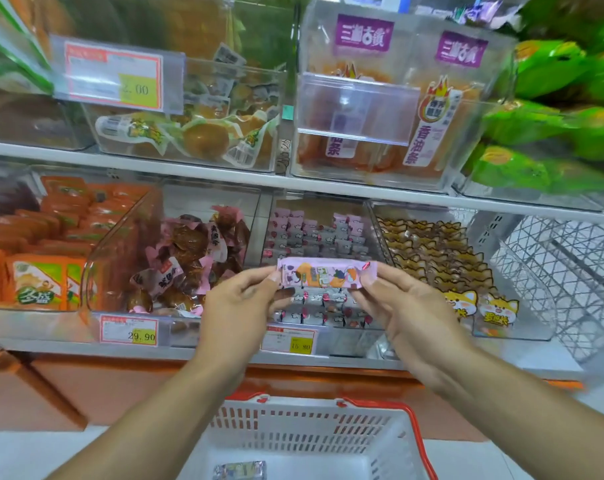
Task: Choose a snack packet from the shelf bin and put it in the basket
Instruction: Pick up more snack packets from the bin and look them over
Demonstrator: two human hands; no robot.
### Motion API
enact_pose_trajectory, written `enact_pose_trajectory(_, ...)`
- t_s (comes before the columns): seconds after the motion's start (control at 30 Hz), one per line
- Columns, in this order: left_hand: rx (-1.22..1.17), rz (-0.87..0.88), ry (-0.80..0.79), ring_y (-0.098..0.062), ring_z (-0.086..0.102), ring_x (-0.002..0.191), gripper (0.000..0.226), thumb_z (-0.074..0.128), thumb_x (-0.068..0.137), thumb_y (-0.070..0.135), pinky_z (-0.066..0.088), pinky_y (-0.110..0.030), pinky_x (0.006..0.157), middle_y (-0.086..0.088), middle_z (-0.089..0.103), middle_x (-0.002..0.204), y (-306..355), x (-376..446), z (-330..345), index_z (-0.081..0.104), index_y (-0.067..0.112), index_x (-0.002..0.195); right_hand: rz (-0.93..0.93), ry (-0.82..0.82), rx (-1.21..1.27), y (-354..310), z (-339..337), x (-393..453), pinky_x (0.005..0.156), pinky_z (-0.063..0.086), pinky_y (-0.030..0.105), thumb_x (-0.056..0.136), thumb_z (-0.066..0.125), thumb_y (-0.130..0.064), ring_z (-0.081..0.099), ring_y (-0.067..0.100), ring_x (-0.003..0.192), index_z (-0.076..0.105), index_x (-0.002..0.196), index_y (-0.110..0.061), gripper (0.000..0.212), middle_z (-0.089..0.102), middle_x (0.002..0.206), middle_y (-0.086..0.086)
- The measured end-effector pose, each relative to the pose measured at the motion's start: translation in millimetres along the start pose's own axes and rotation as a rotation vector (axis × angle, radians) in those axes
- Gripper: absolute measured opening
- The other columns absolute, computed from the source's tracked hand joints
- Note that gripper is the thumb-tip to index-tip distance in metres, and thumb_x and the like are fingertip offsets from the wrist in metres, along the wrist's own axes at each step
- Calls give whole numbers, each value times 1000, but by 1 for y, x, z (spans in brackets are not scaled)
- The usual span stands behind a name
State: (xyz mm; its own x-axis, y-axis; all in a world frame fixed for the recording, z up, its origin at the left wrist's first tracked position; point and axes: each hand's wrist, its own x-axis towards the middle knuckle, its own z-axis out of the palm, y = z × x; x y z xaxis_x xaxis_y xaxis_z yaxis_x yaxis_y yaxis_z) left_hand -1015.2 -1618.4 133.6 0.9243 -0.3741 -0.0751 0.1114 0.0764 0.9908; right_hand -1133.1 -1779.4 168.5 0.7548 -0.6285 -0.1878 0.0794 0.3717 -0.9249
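Observation:
A long pink snack packet (pixel 325 273) with cartoon print is held level in front of the lower shelf. My left hand (pixel 240 306) pinches its left end and my right hand (pixel 402 308) pinches its right end. Behind it lies the clear shelf bin (pixel 316 237) filled with several similar pink-and-white packets. Below, on the floor, stands a white basket (pixel 314 434) with red handles. One silvery packet (pixel 240 470) lies in its bottom.
Neighbouring clear bins hold brown packets with pink trim (pixel 189 258), orange packets (pixel 47 244) and fox-print packets (pixel 442 258). An upper shelf carries more bins and green bags (pixel 553 109). Price tags (pixel 129 329) line the shelf edge. A wire rack (pixel 563 268) stands right.

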Motion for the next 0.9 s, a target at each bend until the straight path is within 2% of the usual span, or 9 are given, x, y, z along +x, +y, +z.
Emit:
enact_pose_trajectory(0.07,24,-23,-15,-14,78,81,13,66,97,24,58,-23,70,1,80,88,-4,-4,-7,79,25,94,31,-17,-11,5,-9,-4,76,59,19,89,70,-6,76,18,97,74,105,-8,17,79,104,8)
enact_pose_trajectory(0.2,24,-97,-49,-21,78,83,16,68,96,24,59,-33,81,-6,79,86,-14,-9,-15,79,25,86,110,-19,22,12,-20,-1,71,60,20,89,70,-5,76,22,94,80,89,-9,11,78,105,12)
enact_pose_trajectory(0.37,-144,-149,-78,-26,78,89,9,75,82,24,60,-21,72,-11,78,89,-14,-13,-16,75,16,77,113,-27,47,19,-29,4,71,60,21,91,68,-6,76,22,94,73,107,-7,17,75,112,14)
enact_pose_trajectory(0.43,-218,-175,-58,-27,77,90,14,70,91,10,61,-24,73,-13,75,82,-13,-12,-15,71,10,77,17,-96,-64,20,-33,5,74,60,23,96,65,-8,76,23,95,70,118,-16,24,76,110,12)
enact_pose_trajectory(0.53,-249,-186,-68,-18,73,76,34,59,97,-2,62,-29,76,-8,64,70,-13,-13,-14,69,13,69,-213,-247,-441,21,-39,3,82,60,26,94,71,-23,74,17,97,60,130,-43,43,66,125,-13)
enact_pose_trajectory(0.63,-297,-217,-119,-24,76,82,24,53,100,-2,62,-30,75,-12,75,83,-8,-18,-10,63,7,80,-319,-299,-652,23,-39,3,86,60,31,87,79,-17,71,16,94,59,125,-54,56,60,125,-26)
enact_pose_trajectory(0.77,-257,-213,-153,-28,77,87,11,51,101,1,63,-33,75,-18,75,98,-7,-22,-7,61,4,100,-326,-279,-633,21,-38,4,82,61,36,86,79,-22,69,27,91,69,111,-38,30,67,105,-16)
enact_pose_trajectory(0.83,-213,-166,-165,-24,76,96,20,57,99,9,63,-33,79,-11,74,107,-6,-23,-5,67,14,115,-261,-252,-480,22,-37,5,79,62,34,87,76,-22,71,31,87,70,110,-24,24,69,99,3)
enact_pose_trajectory(0.9,-203,-105,-242,-24,73,107,30,66,90,20,61,-31,84,-6,75,117,-5,-26,-5,72,25,119,-154,-211,-313,24,-34,4,75,61,32,90,72,-16,71,29,80,69,108,-14,19,70,92,13)
